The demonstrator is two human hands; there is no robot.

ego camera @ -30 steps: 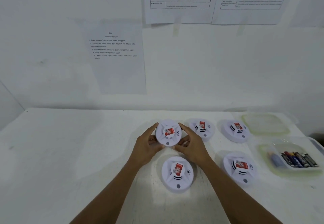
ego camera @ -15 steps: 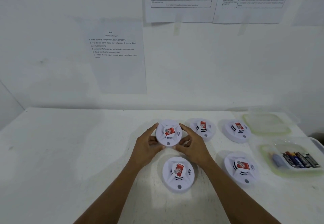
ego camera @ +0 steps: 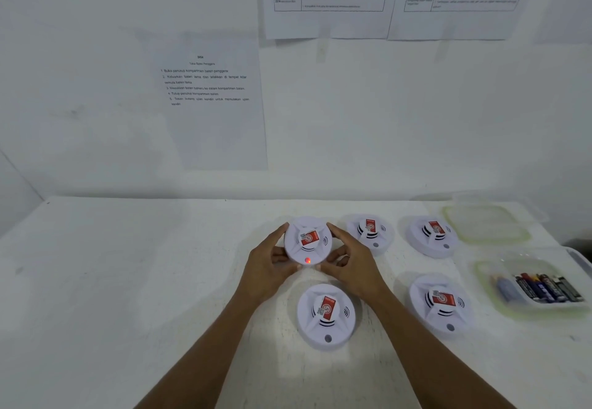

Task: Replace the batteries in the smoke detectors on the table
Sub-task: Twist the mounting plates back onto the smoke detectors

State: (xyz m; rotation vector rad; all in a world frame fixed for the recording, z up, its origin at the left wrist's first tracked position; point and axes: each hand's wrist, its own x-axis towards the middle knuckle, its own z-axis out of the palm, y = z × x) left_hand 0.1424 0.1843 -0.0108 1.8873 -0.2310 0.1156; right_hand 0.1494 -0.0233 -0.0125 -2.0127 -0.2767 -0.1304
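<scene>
Head view: left hand (ego camera: pixel 267 269) and right hand (ego camera: pixel 350 264) clasp the smoke detector (ego camera: pixel 308 240) between them.

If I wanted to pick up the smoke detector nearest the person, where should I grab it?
Probably by its round outer rim, from above, fingers on opposite edges. The nearest smoke detector lies flat, a low disc with a raised centre, so the rim offers the widest hold. Both hands, left hand and right hand, grip the held detector that way.
</scene>
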